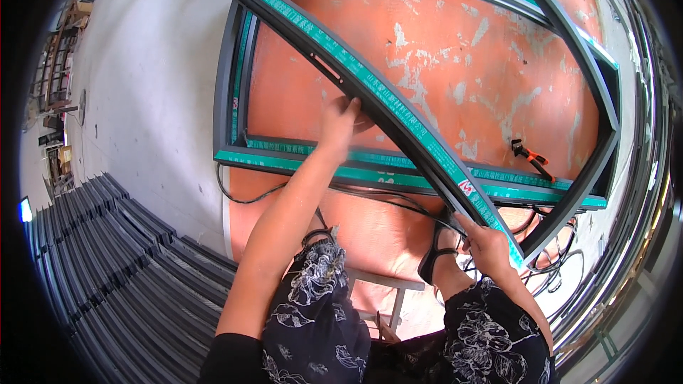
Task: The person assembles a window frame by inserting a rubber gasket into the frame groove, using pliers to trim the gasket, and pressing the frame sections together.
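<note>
A dark grey window frame (384, 103) with green film along its side is held up at a slant, running from upper left to lower right. My left hand (341, 124) grips the middle of this side, thumb on the face near a slot; its other fingers are partly hidden behind. Close to the lower right corner, my right hand (487, 245) is closed around the same piece. Beneath it lies a larger frame (224, 92), also dark grey with green film. A hand tool with orange-and-black handles (532, 160) rests against that frame's near side.
The frames are over a worn orange surface (441, 43). Many long dark profiles (135, 263) are stacked at lower left. Black cables (558, 242) coil at right, near my feet. A small stool (388, 281) stands between my legs. Long strips (651, 199) line the far right.
</note>
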{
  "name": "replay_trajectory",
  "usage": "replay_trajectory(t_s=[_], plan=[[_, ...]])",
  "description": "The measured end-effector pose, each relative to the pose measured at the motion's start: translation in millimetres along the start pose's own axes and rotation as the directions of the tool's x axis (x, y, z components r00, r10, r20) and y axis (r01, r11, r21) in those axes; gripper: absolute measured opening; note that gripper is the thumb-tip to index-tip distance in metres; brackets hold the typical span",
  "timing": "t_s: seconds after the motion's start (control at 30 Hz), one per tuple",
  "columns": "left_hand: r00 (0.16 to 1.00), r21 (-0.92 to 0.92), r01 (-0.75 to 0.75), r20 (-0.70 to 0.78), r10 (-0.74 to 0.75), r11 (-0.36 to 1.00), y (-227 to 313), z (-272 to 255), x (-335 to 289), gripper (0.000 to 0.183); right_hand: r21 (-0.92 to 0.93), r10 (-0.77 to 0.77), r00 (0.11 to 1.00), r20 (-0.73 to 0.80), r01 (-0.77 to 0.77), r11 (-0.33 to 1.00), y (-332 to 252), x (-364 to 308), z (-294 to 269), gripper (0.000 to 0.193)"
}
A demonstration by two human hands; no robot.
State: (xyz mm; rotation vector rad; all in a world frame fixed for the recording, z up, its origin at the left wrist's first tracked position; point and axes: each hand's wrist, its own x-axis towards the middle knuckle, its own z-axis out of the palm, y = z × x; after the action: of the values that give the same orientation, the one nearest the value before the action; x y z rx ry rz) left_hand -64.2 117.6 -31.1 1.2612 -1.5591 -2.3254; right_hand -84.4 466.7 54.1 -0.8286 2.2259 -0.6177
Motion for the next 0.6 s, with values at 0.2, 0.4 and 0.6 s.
replay_trajectory(t_s=[0.2, 0.4, 0.6], plan=[[1.0, 0.024, 0.03, -0.003, -0.03, 0.999, -2, 4, -3, 0.024, -0.046, 0.0, 1.0, 0.028, 0.001, 0.999, -1, 1, -2, 0.048], [0.997, -0.038, 0.045, -0.063, -0.048, 0.998, -4, 13, -13, 0.022, -0.081, 0.016, 0.999, 0.05, -0.012, 0.997, 0, 2, 1, 0.047], [1.0, 0.079, 0.007, -0.017, -0.005, 0.997, -1, 14, -6, 0.02, -0.059, -0.009, 1.0, 0.003, 0.009, 0.998, -3, 2, 2, 0.047]])
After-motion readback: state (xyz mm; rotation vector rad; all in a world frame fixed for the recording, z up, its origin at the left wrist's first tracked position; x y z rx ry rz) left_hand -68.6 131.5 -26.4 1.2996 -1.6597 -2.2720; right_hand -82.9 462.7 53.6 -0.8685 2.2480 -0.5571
